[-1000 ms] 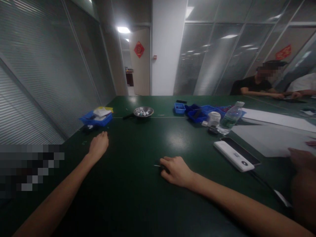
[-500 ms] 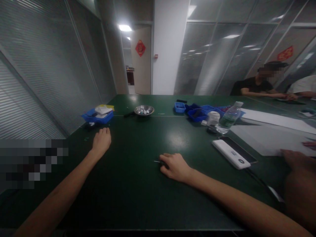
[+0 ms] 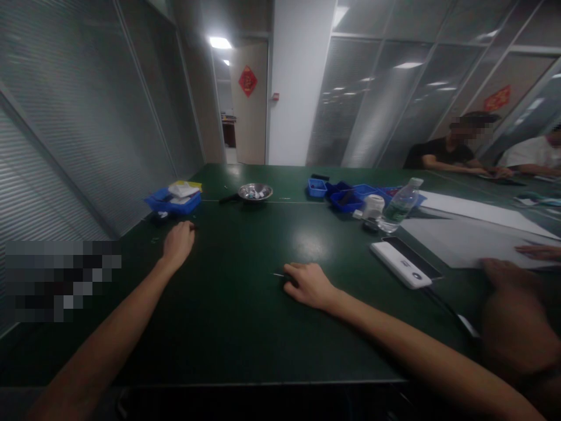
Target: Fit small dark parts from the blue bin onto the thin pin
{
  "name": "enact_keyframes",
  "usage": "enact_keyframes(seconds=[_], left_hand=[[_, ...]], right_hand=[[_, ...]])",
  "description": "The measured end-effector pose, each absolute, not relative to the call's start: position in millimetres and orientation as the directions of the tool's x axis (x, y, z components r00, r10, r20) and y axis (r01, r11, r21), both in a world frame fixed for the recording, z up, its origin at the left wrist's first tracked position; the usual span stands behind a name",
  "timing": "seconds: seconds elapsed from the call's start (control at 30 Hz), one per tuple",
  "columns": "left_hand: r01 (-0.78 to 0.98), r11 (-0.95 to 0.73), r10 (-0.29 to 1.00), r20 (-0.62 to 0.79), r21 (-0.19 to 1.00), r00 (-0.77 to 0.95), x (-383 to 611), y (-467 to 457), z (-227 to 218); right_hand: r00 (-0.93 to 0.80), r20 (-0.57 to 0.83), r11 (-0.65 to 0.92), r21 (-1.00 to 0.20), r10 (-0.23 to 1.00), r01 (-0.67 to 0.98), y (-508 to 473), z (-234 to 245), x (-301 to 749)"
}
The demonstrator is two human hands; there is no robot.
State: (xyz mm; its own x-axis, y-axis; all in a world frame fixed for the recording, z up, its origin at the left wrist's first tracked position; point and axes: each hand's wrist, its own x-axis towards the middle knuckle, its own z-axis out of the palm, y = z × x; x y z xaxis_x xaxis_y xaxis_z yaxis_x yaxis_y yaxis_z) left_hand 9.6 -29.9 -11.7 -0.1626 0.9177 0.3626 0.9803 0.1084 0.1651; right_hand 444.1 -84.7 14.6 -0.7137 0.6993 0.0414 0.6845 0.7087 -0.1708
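My right hand [image 3: 310, 286] rests low over the green table with its fingers curled round a small tool. Only the thin, pale metal tip [image 3: 277, 275] shows, pointing left; the dark part is mostly covered by the fingers. Further forward on the left, my left hand [image 3: 177, 244] has its fingers bent together near the tabletop. A small dark piece [image 3: 195, 227] pokes out at its fingertips, too blurred to name. Just beyond that hand stands a blue tray [image 3: 189, 206] with white paper and a yellow item in it.
A metal bowl [image 3: 255, 193] with small pieces stands mid-table. Blue bins [image 3: 346, 202], a white jar [image 3: 374, 206] and a water bottle [image 3: 400, 206] stand to the right. Nearer lie a white power bank [image 3: 400, 265] and phone [image 3: 414, 257]. A co-worker's arm [image 3: 517, 321] reaches over white sheets.
A small dark piece now shows at my left fingertips, where none was visible before. My right hand keeps its grip on the thin tool. The whole view has shifted slightly.
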Motion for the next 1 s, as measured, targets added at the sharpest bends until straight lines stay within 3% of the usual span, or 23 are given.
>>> enact_keyframes(seconds=[0.17, 0.27, 0.37, 0.47, 0.7, 1.0], left_hand=[[0.965, -0.037, 0.941, 0.334, 0.260, -0.054, 11, -30, -7], [0.914, -0.228, 0.946, 0.299, 0.335, 0.126, 50, -34, -5], [0.669, -0.522, 0.853, 0.295, 0.530, 0.431, 112, -47, -4], [0.489, -0.630, 0.754, 0.327, 0.603, 0.569, 167, -63, -5], [0.454, -0.578, 0.780, 0.296, 0.678, 0.551, 186, -81, -4], [0.491, -0.532, 0.809, 0.241, 0.690, 0.536, 187, -84, 2]], right_hand=[[-0.685, 0.094, 0.683, -0.250, 0.723, 0.686, -87, 16, 445], [-0.665, 0.116, 0.669, -0.264, 0.737, 0.695, -89, 18, 445], [-0.658, 0.122, 0.664, -0.256, 0.743, 0.703, -89, 20, 444], [-0.642, 0.135, 0.654, -0.227, 0.755, 0.721, -89, 19, 444], [-0.633, 0.172, 0.656, -0.211, 0.755, 0.725, -86, 8, 445], [-0.664, 0.190, 0.690, -0.221, 0.724, 0.689, -89, 12, 447]])
